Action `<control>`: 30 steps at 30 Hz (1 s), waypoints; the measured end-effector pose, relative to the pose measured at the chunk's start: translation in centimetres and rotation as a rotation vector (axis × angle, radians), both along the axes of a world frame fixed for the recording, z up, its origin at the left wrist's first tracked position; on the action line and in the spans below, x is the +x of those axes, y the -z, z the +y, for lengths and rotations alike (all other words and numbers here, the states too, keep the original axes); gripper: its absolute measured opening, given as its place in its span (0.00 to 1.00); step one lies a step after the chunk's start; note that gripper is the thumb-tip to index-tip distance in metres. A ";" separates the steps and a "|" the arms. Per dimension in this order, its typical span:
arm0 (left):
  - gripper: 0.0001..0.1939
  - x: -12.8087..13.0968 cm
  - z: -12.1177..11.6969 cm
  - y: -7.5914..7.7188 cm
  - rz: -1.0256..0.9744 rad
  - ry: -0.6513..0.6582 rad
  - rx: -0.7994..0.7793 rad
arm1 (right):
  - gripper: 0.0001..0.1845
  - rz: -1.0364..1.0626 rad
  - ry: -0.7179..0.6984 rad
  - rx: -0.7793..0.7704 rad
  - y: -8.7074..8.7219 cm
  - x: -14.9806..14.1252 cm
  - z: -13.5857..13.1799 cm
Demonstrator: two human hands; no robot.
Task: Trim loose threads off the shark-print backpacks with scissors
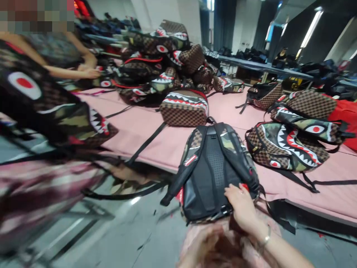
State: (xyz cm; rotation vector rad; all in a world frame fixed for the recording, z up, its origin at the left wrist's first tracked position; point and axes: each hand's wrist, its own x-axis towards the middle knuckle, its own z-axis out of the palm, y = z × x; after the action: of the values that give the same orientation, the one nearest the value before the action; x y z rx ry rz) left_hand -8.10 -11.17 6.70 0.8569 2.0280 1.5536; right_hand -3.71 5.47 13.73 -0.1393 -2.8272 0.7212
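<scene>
A backpack [203, 182] lies in front of me at the near table edge, its black padded back panel and shoulder straps facing up. My right hand [240, 203] is on its lower right part with the fingers bent and closed on it. Something small and red shows beside these fingers, too little to name. Below the backpack, my left hand [205, 242] is smeared by motion near my lap, and its fingers cannot be made out. A brown checked backpack [184, 113] with shark teeth stands just beyond.
The pink-covered table [111, 126] carries a big pile of backpacks [156, 63] and, at right, a shark-face backpack [292, 145] under another. A co-worker's hand [89, 69] is at far left, behind a blurred backpack [52, 100]. Loose straps hang over the table edge.
</scene>
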 end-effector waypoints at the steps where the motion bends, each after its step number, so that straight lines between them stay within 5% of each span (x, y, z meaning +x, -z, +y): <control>1: 0.20 -0.5 -1.9 0.1 -0.046 -0.042 -0.014 | 0.27 0.046 0.002 -0.010 0.6 0.4 0.5; 5: 0.22 -3.1 -7.7 -0.5 -0.115 -0.365 -0.050 | 0.29 0.170 0.063 -0.193 0.2 1.8 1.1; 9: 0.19 -6.6 -9.4 -1.0 -0.024 -0.665 -0.040 | 0.19 0.115 0.192 -0.448 -1.7 2.3 0.0; 12: 0.25 -9.6 -9.2 -0.9 0.080 -0.538 -0.082 | 0.10 0.004 0.246 -0.543 -2.9 2.6 -0.5; 18: 0.17 -13.7 -9.2 -1.8 0.203 -0.307 -0.141 | 0.14 -0.059 0.278 -0.591 -3.1 3.2 -0.6; 22: 0.12 -12.5 -8.0 -4.7 0.204 -0.204 -0.073 | 0.14 0.069 0.261 -0.646 -2.6 2.6 -1.1; 26: 0.09 -8.5 -5.2 -7.4 -0.057 -0.231 0.118 | 0.13 0.228 0.252 -0.605 -3.1 1.5 -1.5; 30: 0.09 -4.4 -2.5 -7.1 -0.432 -0.326 0.185 | 0.16 0.289 0.188 -0.396 -3.7 1.0 -1.3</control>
State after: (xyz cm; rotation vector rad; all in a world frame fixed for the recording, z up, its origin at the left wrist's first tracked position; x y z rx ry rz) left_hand -12.48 -13.66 13.84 0.2179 1.7849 1.9273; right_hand -2.75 4.17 17.48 -0.3303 -2.3354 1.1444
